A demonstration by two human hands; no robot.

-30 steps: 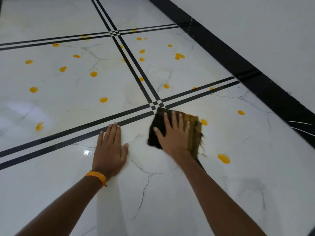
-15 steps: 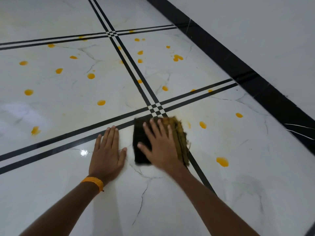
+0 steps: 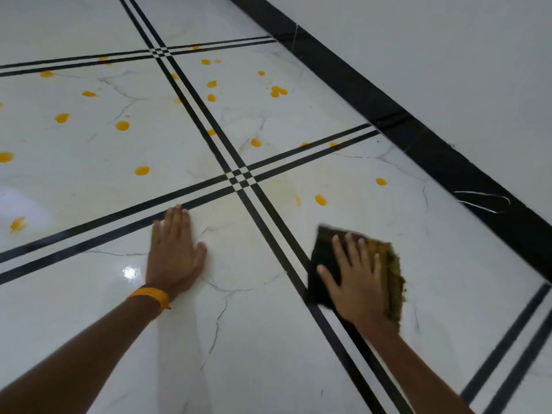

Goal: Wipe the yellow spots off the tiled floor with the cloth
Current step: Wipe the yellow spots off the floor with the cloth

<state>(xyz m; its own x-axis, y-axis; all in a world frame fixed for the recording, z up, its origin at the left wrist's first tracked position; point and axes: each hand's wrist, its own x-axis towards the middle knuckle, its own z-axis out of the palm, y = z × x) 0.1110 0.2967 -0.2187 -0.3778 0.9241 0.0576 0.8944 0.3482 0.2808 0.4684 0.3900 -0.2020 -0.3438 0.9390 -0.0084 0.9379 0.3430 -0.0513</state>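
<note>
Nearest the camera, the right hand (image 3: pixel 357 282) is pressed flat, fingers spread wide, on a dark folded cloth with a frayed yellow-stained edge (image 3: pixel 324 264), which lies on the glossy white marble-patterned tiled floor (image 3: pixel 254 354) just right of a double black inlay line (image 3: pixel 268 216); most of the cloth is covered by the palm, and its outline is blurred. The left hand (image 3: pixel 174 249), an orange band (image 3: pixel 150 295) at its wrist, is laid flat on the bare tile with fingers together, holding nothing. No containers are seen. Just beyond the cloth lie two yellow spots (image 3: pixel 320 199), with a faint yellowish smear beside them. Farther off, many more spots are scattered over the tiles, up to a black skirting strip (image 3: pixel 388 115).
</note>
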